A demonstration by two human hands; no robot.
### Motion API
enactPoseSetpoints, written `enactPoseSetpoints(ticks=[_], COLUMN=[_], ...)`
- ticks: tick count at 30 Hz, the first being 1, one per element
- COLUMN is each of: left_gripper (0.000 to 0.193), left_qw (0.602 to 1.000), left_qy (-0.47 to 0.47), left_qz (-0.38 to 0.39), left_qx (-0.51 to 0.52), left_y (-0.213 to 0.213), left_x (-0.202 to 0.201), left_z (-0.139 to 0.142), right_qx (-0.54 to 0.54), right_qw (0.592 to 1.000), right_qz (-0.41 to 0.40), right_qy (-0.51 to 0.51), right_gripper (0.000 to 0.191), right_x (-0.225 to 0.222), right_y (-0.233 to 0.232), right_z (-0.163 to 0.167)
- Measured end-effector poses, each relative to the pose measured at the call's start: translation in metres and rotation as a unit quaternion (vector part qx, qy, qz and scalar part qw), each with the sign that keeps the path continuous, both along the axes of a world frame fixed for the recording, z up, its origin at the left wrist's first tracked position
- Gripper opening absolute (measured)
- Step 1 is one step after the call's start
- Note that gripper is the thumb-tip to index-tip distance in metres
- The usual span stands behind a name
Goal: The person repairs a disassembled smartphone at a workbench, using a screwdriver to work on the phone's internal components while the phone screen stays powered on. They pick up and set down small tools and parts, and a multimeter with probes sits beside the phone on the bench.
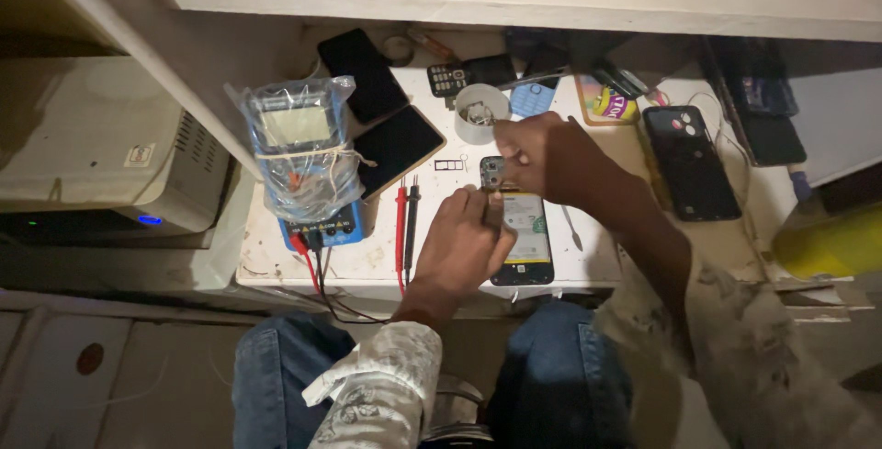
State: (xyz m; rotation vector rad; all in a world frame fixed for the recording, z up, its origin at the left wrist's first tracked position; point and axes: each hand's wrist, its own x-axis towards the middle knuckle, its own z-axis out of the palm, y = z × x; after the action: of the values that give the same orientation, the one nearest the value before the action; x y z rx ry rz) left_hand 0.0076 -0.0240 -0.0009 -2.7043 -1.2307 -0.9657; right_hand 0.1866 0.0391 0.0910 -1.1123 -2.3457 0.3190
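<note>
left hand (pixel 462 245) rests curled on the opened smartphone (pixel 524 239) lying on the white bench (pixel 276 261), fingers pinning its left edge. right hand (pixel 542 157) pinches a small metal camera module (pixel 492 173) just above the phone's top end, fingertips closed on it. white cup of small parts (pixel 480 113) sits just behind. bagged multimeter (pixel 303 164) with red and black probes (pixel 405 219) to the left. risk: module could slip from the pinch and drop or scratch the board; the elbow may nudge the black phone (pixel 691 160) at right.

glossy glass phone (pixel 524 238), crinkled clear plastic bag (pixel 299 150), scuffed matt white table (pixel 367 261)
</note>
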Motion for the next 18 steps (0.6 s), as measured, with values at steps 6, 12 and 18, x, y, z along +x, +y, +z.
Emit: enactPoseSetpoints(ticks=[6,12,18], left_gripper=[0.047,0.047,0.047], left_qw=[1.000,1.000,1.000], left_qy=[0.007,0.001,-0.005], left_qz=[0.006,-0.003,-0.004], left_qx=[0.022,-0.018,-0.012], left_y=[0.000,0.000,-0.001], left_x=[0.000,-0.001,0.000], left_z=[-0.002,0.000,0.001], right_qx=[-0.032,-0.041,-0.097], right_qw=[0.998,0.988,0.988], right_qz=[0.025,-0.047,-0.023], right_qy=[-0.042,-0.144,-0.122], right_gripper=[0.014,0.007,0.022], right_x=[0.004,-0.002,0.005], right_y=[0.015,0.024,0.018], right_z=[-0.005,-0.008,-0.003])
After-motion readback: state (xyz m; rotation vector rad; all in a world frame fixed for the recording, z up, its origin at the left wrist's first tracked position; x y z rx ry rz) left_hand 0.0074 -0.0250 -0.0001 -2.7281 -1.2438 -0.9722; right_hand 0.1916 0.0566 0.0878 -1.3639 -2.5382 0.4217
